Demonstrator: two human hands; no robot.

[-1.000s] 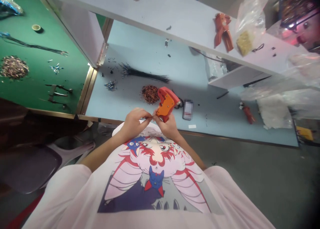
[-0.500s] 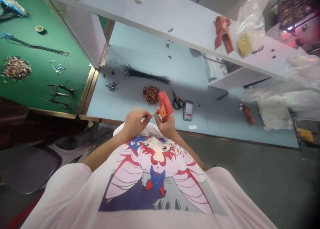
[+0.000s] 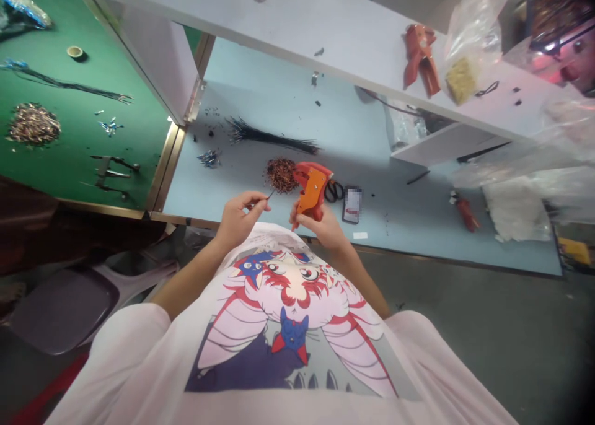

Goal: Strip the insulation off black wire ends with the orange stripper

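In the head view the hands are apart: the left hand [image 3: 242, 219] pinches a thin wire [image 3: 270, 195], while the right hand [image 3: 325, 225] grips an orange-and-red wire stripper [image 3: 312, 192] — its head beside the copper-coloured pile [image 3: 280, 172] on the blue tabletop [image 3: 232, 186]. Black wires [image 3: 276, 140] lie beyond — scissors [image 3: 333, 192] and phone [image 3: 352, 204] to the right.
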